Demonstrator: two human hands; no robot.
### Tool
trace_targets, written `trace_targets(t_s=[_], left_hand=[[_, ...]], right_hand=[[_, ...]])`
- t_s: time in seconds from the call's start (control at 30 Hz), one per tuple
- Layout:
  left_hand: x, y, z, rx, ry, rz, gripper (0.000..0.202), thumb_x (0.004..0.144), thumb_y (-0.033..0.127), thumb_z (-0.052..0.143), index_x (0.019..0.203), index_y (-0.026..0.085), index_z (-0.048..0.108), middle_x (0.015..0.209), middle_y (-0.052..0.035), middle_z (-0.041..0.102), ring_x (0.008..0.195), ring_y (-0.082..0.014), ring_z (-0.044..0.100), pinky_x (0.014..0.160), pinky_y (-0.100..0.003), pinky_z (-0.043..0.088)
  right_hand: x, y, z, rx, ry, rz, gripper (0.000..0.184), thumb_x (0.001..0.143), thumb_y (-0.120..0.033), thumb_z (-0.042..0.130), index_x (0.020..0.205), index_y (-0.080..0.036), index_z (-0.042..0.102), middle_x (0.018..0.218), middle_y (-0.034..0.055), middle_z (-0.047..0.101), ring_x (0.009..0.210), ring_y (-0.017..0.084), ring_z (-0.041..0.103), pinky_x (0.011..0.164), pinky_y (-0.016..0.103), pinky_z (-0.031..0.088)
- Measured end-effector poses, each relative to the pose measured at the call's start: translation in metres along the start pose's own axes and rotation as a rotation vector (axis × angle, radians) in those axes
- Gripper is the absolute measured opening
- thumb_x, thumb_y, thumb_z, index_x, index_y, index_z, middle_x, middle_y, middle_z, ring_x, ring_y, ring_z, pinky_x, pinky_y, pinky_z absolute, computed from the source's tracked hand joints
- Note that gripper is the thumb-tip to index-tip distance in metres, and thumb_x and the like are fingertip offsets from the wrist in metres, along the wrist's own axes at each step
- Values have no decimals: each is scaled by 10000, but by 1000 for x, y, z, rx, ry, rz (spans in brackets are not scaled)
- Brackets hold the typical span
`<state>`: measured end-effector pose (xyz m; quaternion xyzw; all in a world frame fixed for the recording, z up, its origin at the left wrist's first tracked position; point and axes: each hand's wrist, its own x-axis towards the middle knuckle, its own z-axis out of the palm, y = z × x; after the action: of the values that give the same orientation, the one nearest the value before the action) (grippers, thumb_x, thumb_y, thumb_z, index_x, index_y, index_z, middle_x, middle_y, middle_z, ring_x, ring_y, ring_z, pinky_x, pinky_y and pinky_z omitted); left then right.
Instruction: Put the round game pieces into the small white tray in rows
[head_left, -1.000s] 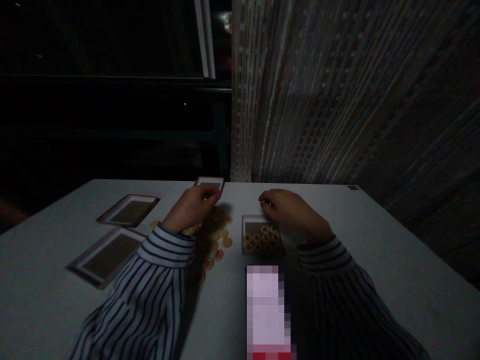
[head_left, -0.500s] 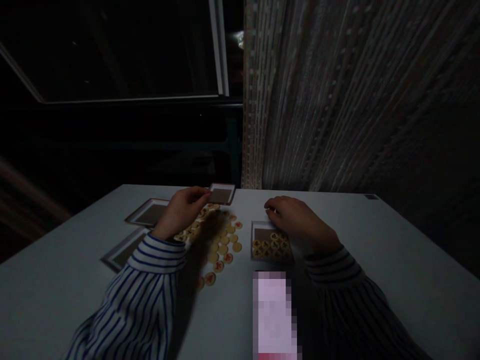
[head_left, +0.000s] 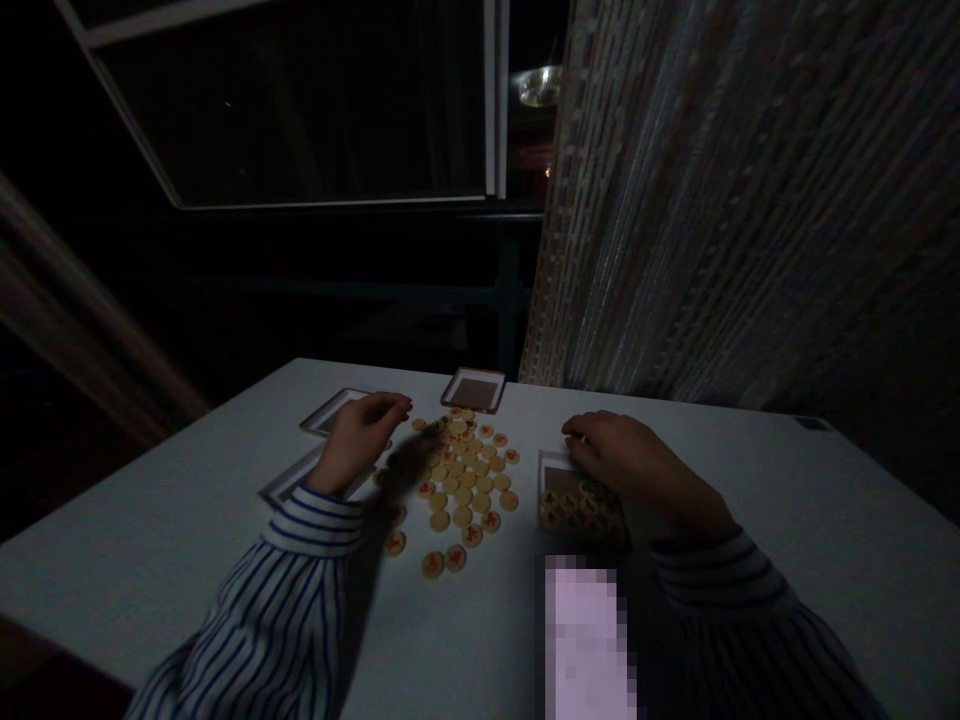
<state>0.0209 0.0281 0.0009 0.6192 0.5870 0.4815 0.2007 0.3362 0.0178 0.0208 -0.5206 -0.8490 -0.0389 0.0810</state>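
the light, slick chinese chess pieces [head_left: 461, 490] lie clustered at 12 o'clock, best pinched by their rims. our left hand [head_left: 358, 440], grip loosely together, is now clear of the far tray [head_left: 474, 373]; at 3 o'clock, our right hand [head_left: 637, 465] covers the filled tray [head_left: 550, 470], its grip unclear.

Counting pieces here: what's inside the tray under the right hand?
Round xiangqi pieces lie in the tray along its near side; the right hand covers the far part, so anything beneath it is hidden.
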Motion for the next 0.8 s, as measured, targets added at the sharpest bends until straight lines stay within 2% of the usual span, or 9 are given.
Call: trace_targets(t_s=[0.13,0.5,0.67,0.8], left_hand=[[-3,-16,-1,-55,-5,-72,329,726,424,536,876,143,619,842,-74,673,795,-194,625,720,-313,487],[-8,-32,-18,-119,83,-132,360,726,428,510,848,113,635,829,-88,678,815,-205,613,790,-337,458],[-9,-41,-13,-5,54,-115,376,796,410,417,936,131,625,934,-86,669,888,-202,602,820,-327,445],[-12,-47,-4,138,8,-20,367,836,383,361,995,165,609,989,-74,659,919,-200,598,831,-325,438]], right_hand=[[3,-1,5,-12,-12,-21,307,834,-267,362,988,-178,612,980,82,644,915,208,572,770,312,403],[9,-2,18,13,-7,-36,293,821,-280,392,966,-183,628,963,80,655,878,207,590,772,338,447],[12,-12,19,136,18,-26,303,838,-331,394,993,-194,616,988,72,647,885,186,589,783,311,453],[32,-28,21,165,-12,-37,287,828,-313,410,994,-192,610,990,69,640,892,182,580,784,294,439]])
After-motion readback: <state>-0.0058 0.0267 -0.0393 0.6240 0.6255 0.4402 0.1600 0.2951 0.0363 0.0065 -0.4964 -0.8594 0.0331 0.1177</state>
